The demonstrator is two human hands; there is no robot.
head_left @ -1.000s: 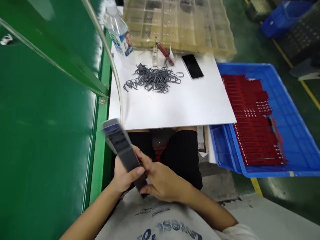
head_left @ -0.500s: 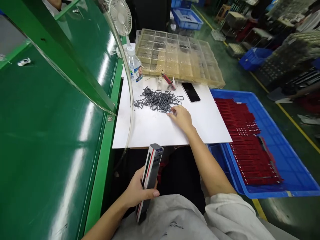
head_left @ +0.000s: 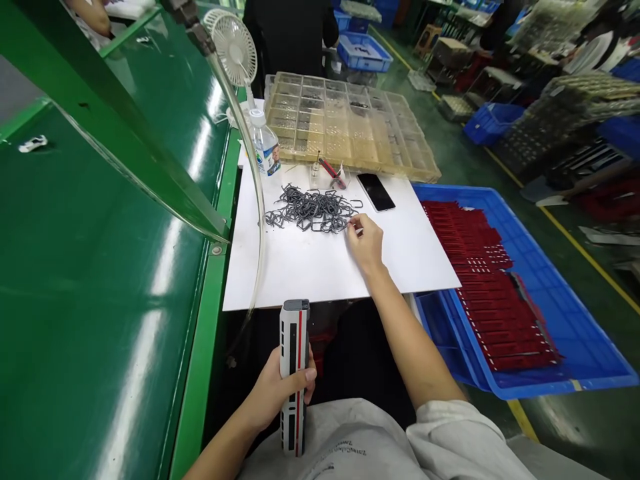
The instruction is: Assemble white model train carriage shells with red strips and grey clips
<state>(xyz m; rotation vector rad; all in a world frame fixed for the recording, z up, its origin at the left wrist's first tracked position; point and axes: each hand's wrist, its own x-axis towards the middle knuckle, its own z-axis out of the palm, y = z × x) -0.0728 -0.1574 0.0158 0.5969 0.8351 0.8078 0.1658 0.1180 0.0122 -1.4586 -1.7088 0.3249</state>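
While the left hand [head_left: 273, 393] keeps a toy train car [head_left: 294, 373] upright over the lap, its grip wrapped around the lower half with the thumb across the front, the right hand [head_left: 367, 241] reaches to the near right edge of a heap of grey clips [head_left: 310, 209] on the white surface [head_left: 320, 267]. The right grip is nearly pressed together, thumb and forefinger pinching at a single clip at the fringe of the heap; whether that clip is already lifted cannot be told. To do this step well, in judgement, one loose clip should be drawn from the edge nearest the grip, not from the tangled middle. Beyond the grip lie a phone [head_left: 376, 191] and a compartment tray [head_left: 345, 127]; to its right, a blue crate [head_left: 575, 320].
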